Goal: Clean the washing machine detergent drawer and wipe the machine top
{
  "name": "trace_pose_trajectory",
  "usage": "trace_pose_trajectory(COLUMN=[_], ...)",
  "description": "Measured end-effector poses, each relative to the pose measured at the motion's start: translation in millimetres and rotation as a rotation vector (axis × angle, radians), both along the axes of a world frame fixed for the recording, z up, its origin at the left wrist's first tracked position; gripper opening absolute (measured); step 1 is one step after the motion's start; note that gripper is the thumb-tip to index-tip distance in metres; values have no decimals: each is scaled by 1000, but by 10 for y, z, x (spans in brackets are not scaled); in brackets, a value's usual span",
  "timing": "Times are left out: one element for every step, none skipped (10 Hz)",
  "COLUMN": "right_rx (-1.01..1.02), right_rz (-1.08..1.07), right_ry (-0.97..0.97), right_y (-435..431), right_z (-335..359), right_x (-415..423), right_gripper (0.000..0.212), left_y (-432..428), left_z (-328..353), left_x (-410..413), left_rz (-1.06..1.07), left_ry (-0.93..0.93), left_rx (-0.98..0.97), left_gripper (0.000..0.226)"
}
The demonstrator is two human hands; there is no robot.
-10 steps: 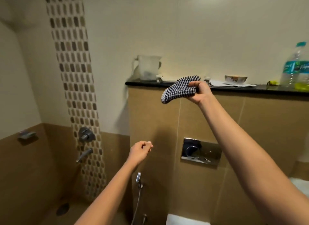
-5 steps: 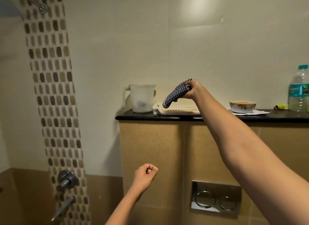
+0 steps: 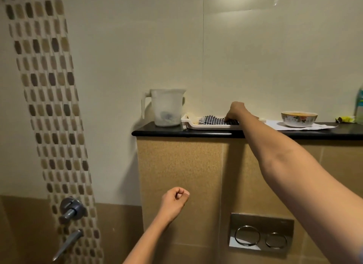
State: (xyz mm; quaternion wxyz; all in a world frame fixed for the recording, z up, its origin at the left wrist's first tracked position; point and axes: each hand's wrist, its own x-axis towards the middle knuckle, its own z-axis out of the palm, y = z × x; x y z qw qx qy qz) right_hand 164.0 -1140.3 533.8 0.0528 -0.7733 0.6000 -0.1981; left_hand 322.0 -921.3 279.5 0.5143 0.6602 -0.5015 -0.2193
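My right hand (image 3: 236,111) reaches up to the middle of the frame and sits knuckles-up over the checked cloth (image 3: 214,120). Its fingers curl down onto the cloth's right end, but I cannot tell whether they pinch it or only touch it. My left hand (image 3: 174,200) hangs low at centre, curled into a loose fist around nothing.

The cloth lies inside a white plastic tray (image 3: 208,126) on the black counter (image 3: 196,133). Just left of the tray stands a cloudy plastic jug (image 3: 167,107), touching or almost touching it. Right of my arm, a patterned bowl (image 3: 299,118) rests on a sheet of paper (image 3: 306,126). A bottle (image 3: 359,104) is cut off by the right edge.

Below the counter at lower right is a steel flush plate (image 3: 261,234). At lower left a tap (image 3: 68,242) sits under a round valve (image 3: 71,207).
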Motion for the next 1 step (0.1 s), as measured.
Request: trace_pose_trajectory(right_rx=[-128], right_rz=[-3], right_ry=[-111], right_y=[-150], right_z=[-64], right_x=[-73], right_gripper=[39], left_y=[-76], left_z=[2], left_x=[-68], left_rz=[-20], left_ry=[11], left_rx=[-20], left_gripper=[9])
